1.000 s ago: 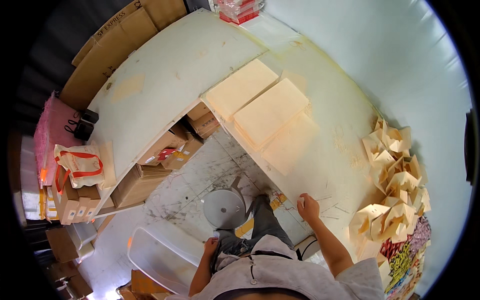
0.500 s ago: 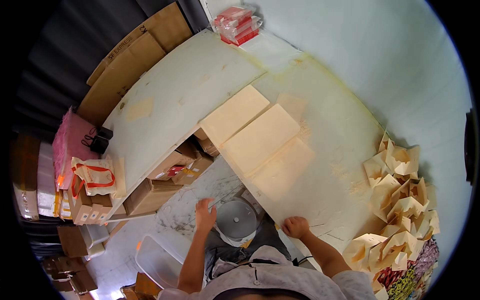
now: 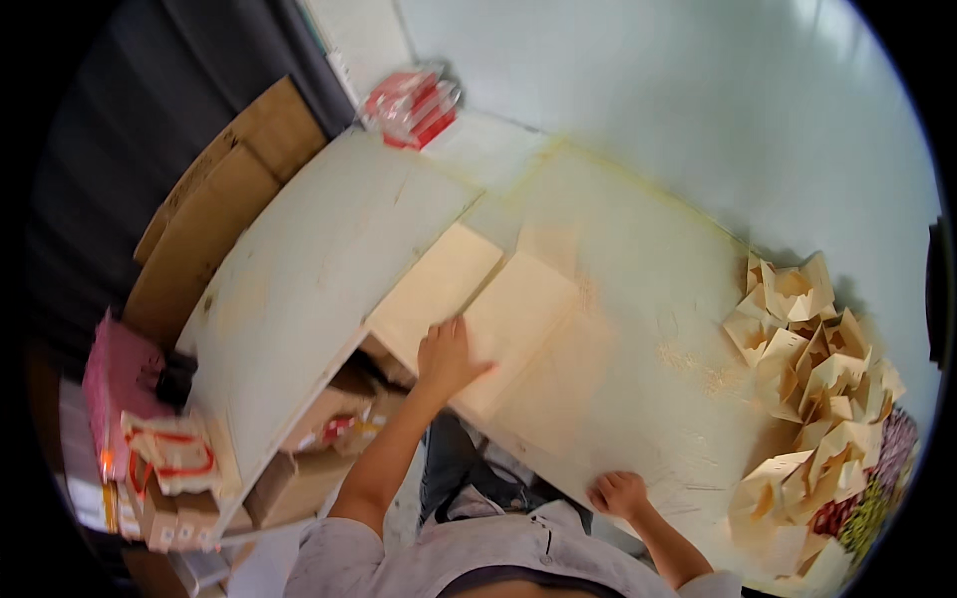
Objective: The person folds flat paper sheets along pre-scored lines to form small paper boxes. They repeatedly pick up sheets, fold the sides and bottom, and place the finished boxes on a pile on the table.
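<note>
My left hand point(image 3: 451, 357) lies on the near end of the flat cream sheets, fingers forward and thumb out to the right, holding nothing. Two sheet stacks lie side by side: the left stack point(image 3: 439, 274) and the right stack point(image 3: 523, 309). The fingers touch near the line between them. My right hand point(image 3: 618, 493) rests on the table's near edge as a loose fist, with nothing visible in it. Folded cream paper boxes point(image 3: 797, 369) sit in a heap to its right.
The pale table point(image 3: 648, 399) has wood-coloured crumbs on it. Red boxes point(image 3: 414, 108) in clear plastic stand at the far corner. Cardboard sheets point(image 3: 214, 199) lean at the left. Brown cartons point(image 3: 299, 478) fill the shelf below the left table. A canvas bag point(image 3: 169, 453) lies at left.
My left hand has moved up and forward from beside the grey stool seat onto the cream sheets. My right hand stays at the table edge. The view has shifted, and the stool seat is hidden.
</note>
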`<state>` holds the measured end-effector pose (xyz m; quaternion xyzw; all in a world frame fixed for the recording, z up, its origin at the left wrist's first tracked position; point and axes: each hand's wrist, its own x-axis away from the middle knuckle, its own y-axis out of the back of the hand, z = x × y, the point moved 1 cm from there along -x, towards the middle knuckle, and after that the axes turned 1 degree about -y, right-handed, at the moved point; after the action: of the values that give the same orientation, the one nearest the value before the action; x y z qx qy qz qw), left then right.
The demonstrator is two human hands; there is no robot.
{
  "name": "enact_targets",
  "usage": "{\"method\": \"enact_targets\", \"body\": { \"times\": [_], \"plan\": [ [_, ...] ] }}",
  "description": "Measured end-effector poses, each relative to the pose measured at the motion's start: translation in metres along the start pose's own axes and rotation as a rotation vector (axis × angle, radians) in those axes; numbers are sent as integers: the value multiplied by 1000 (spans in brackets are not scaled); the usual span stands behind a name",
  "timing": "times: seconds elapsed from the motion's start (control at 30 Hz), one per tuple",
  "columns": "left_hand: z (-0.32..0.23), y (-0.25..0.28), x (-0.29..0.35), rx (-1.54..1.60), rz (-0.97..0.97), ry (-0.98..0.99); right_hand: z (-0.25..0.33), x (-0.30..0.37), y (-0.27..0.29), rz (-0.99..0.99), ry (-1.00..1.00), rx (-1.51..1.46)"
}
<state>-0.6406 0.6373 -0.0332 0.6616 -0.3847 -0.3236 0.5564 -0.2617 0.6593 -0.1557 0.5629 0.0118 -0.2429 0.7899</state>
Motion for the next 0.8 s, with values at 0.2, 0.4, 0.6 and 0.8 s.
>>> {"method": "enact_targets", "body": {
  "times": [0.2, 0.4, 0.6, 0.8],
  "plan": [
    [11, -11, -21, -60, 130, -99, 3, -11, -3, -86, -263, 117],
    [25, -30, -7, 92, -36, -218, 32, -109, -16, -269, -22, -83],
    [29, -27, -8, 259, -42, -271, 61, -203, -21, -41, -934, -1426],
    [40, -28, 19, 668, 99, -358, 57, -202, -52, -262, -934, -1339]
  ]
}}
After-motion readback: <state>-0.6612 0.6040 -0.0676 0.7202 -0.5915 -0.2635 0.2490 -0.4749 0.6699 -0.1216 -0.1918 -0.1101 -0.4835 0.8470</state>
